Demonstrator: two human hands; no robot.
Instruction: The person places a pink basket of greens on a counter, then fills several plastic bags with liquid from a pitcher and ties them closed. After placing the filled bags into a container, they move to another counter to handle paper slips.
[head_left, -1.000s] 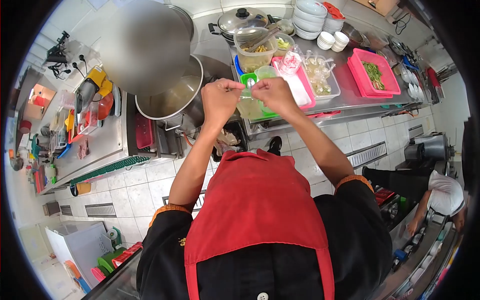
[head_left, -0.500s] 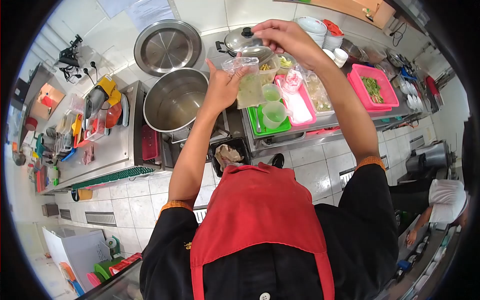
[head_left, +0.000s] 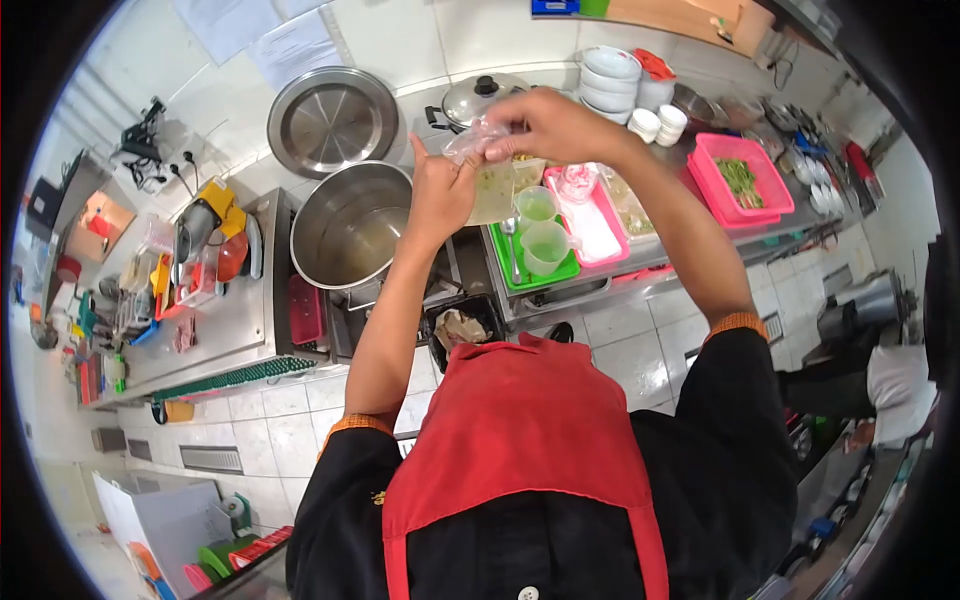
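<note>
A clear plastic bag [head_left: 492,196] with pale greenish liquid and green bits hangs between my hands. My left hand [head_left: 444,192] is closed on the bag's left upper side. At the gathered top, the fingers of my right hand [head_left: 548,126] pinch the plastic. Below and to the right of the bag, two translucent measuring cups, one a jug [head_left: 546,248] and one with green contents [head_left: 536,205], stand on a green tray [head_left: 560,275]. A spoon [head_left: 514,250] lies along that tray's left side. Left of my left hand is a large steel pot [head_left: 350,225] with some liquid inside.
A pink tray [head_left: 600,240] and food containers sit behind the cups. Farther right is a pink basket [head_left: 740,178] of green vegetables. A lidded pan [head_left: 482,98], stacked bowls [head_left: 610,80] and a round steel lid [head_left: 332,120] line the wall. Another person [head_left: 900,385] stands at far right.
My right hand has come down from above the bag and now grips its top. The bag's open mouth is gathered together. My view has shifted slightly.
</note>
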